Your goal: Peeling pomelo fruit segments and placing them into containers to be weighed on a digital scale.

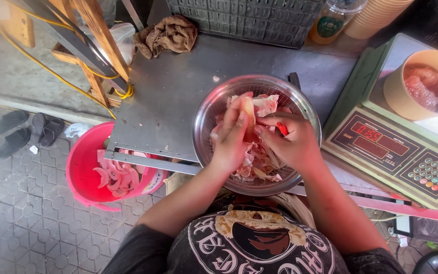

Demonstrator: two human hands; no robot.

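Below the steel table's (173,96) left edge stands a pink bucket (84,172) of pink peel pieces. Over the metal colander (214,109) at centre, the left hand (231,139) curls around a pale pink fruit segment (249,114), while the right hand (290,144) pinches it, with something red under its fingers. Rightward, a green digital scale (401,162) carries a tan paper cup (406,96) of pink flesh.
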